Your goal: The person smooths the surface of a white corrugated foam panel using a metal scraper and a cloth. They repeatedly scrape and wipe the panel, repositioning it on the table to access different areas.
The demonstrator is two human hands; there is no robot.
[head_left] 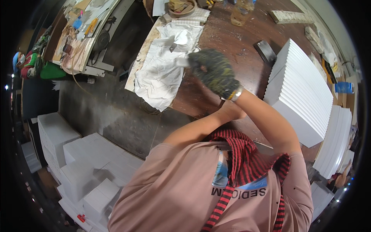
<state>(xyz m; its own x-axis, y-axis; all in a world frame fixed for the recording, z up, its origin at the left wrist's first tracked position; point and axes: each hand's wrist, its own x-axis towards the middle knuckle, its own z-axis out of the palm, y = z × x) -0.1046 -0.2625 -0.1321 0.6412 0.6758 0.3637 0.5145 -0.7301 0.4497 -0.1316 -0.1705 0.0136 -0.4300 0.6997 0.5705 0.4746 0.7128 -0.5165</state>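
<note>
My right hand [213, 72] wears a dark green and black mottled glove and reaches over the brown table [235, 42]. Its fingers are closed and smeared by motion. A small pale blurred piece [181, 62] sticks out at the fingertips, its kind too unclear to name. Crumpled white cloth or paper [159, 73] lies just left of the glove, over the table's left edge. On it is a white rounded thing [183, 38]. My left hand [233, 111] is bare and low by the table's near edge, partly behind my right wrist, its fingers hidden.
A tall stack of white ridged sheets or boxes [299, 91] stands to the right, beside a dark block [265, 52]. At the back are a plastic bottle [242, 13] and a round bowl [181, 7]. White boxes [83, 162] are piled at lower left; a cluttered workbench [83, 34] stands at upper left.
</note>
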